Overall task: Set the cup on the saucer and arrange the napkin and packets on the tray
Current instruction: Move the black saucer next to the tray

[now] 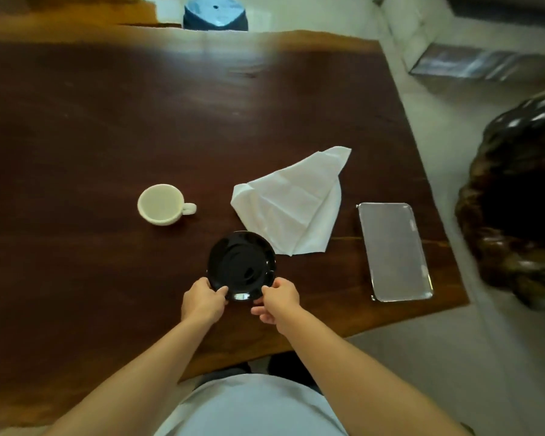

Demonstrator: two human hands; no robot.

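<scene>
A black glossy saucer [241,262] lies on the dark wooden table [92,136], near its front edge. My left hand [203,299] grips the saucer's near left rim and my right hand [276,303] grips its near right rim. A white cup [161,204] stands upright to the far left of the saucer, handle pointing right, apart from both hands. A white napkin [291,204], loosely unfolded, lies beyond and right of the saucer, its near corner touching or just beside the rim. A silver rectangular tray [394,250] sits at the right. No packets are visible.
The table's right edge runs just past the tray. A dark carved wooden seat [516,199] stands off the table at the right. A blue object [215,12] sits beyond the far edge. A pale bench [422,33] is at the upper right.
</scene>
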